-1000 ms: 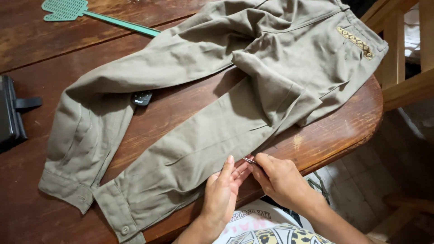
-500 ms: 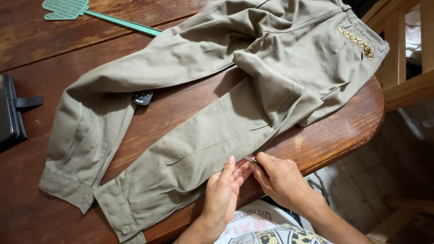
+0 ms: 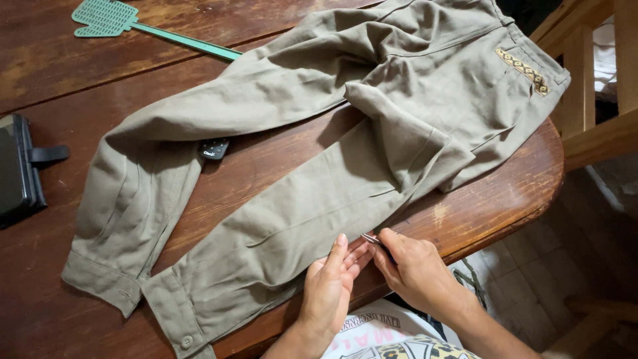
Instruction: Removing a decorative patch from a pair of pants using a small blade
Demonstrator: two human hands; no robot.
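Note:
A pair of olive-green trousers (image 3: 319, 126) lies spread across a dark wooden table (image 3: 219, 179), legs toward the left, waistband at the top right. My left hand (image 3: 329, 286) presses flat on the near edge of the lower trouser leg. Right beside it, my right hand (image 3: 412, 266) pinches a small thin metal tool (image 3: 370, 239) whose tip touches the fabric's edge by my left fingertips.
A green fly swatter (image 3: 133, 23) lies at the table's far left. A black case (image 3: 16, 169) sits at the left edge. A small black remote (image 3: 214, 148) peeks from under the upper leg. Wooden chair rails (image 3: 598, 106) stand at right, tiled floor below.
Both hands stay at the same spot on the trouser leg's near edge; only small finger shifts show. The trousers have not moved.

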